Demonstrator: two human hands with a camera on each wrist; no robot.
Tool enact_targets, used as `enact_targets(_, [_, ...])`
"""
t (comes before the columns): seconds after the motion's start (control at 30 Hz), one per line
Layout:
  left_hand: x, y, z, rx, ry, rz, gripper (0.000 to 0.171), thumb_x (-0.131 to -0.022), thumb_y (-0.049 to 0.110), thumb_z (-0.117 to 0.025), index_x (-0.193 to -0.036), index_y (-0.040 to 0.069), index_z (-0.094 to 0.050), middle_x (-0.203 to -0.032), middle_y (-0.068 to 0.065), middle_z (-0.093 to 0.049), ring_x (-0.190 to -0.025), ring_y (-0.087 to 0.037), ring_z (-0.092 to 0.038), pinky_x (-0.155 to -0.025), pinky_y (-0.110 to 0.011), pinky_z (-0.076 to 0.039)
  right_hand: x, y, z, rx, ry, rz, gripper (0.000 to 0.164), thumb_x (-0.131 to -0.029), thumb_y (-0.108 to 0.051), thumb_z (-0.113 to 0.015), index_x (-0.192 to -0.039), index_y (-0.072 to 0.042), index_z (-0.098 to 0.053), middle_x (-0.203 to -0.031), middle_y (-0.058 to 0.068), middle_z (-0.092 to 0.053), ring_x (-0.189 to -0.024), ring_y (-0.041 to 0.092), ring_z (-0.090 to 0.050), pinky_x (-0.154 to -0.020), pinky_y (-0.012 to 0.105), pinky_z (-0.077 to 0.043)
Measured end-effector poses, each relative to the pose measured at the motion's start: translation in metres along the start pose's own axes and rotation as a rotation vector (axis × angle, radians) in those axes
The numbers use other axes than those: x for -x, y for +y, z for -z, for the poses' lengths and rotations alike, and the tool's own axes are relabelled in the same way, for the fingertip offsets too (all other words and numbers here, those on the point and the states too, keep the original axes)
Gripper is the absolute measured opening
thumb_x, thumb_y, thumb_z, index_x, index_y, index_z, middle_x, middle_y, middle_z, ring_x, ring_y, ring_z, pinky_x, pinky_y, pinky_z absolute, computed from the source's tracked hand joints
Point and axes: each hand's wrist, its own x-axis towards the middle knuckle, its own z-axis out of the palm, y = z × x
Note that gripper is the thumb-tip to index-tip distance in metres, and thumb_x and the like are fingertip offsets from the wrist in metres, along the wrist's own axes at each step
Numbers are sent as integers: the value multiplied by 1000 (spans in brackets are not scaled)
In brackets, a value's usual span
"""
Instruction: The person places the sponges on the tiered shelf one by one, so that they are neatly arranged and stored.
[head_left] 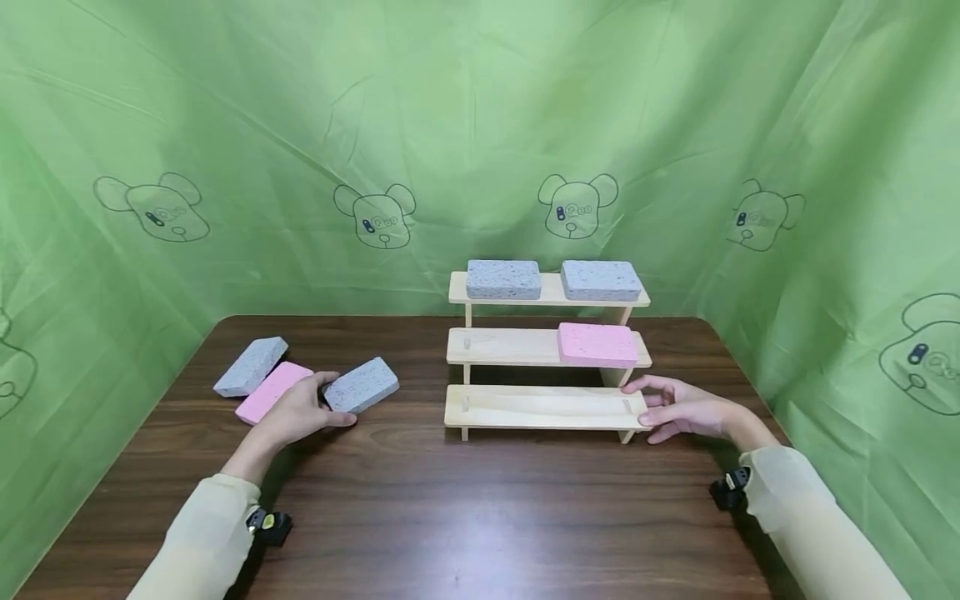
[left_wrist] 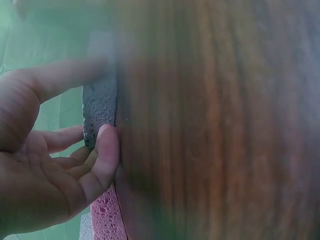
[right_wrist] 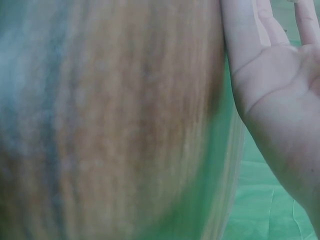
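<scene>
My left hand (head_left: 300,408) grips one end of a blue-grey sponge (head_left: 363,385) at the left of the table. The left wrist view shows the thumb and fingers at the end of this sponge (left_wrist: 99,107). Close behind the hand lie a pink sponge (head_left: 272,390), partly covered by it, and another blue-grey sponge (head_left: 251,367). My right hand (head_left: 686,408) holds the right end of the lowest tier of a three-tier wooden stand (head_left: 540,408), thumb in front and index finger behind. In the right wrist view mostly the palm (right_wrist: 285,95) shows; the fingertips are out of frame.
On the stand's top tier sit two blue-grey sponges, a left one (head_left: 503,280) and a right one (head_left: 602,281). A pink sponge (head_left: 597,344) lies at the right of the middle tier. Behind the dark wooden table (head_left: 480,517) hangs a green curtain (head_left: 465,125).
</scene>
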Motion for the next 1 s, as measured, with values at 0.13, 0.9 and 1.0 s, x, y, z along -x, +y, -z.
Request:
enact_targets(0.13, [-1, 1, -1, 29, -14, 1, 92, -76, 31, -90, -143, -13, -44, -126, -27, -61, -107, -32, -57, -94, -49, -45, 2, -1, -1, 9, 10, 3, 44, -98, 5, -56, -134, -20, -52, -126, 16, -64, -108, 32, -67, -84, 53, -58])
enact_targets(0.9, [5, 4, 3, 236, -81, 34, 90, -76, 26, -91, -147, -4, -45, -93, -10, -63, -71, -17, -53, -59, -27, -46, -2, 3, 3, -14, -11, 9, 44, -98, 5, -55, -134, -20, -52, -126, 15, -64, -108, 32, -67, -85, 55, -57])
enact_targets(1.0, [5, 4, 3, 254, -85, 43, 89, -77, 26, -91, -147, -3, -45, -90, -9, -63, -69, -16, -54, -58, -28, -47, -3, 6, 5, -11, -6, 9, 45, -99, 6, -55, -135, -20, -51, -126, 16, -64, -109, 32, -67, -85, 55, -57])
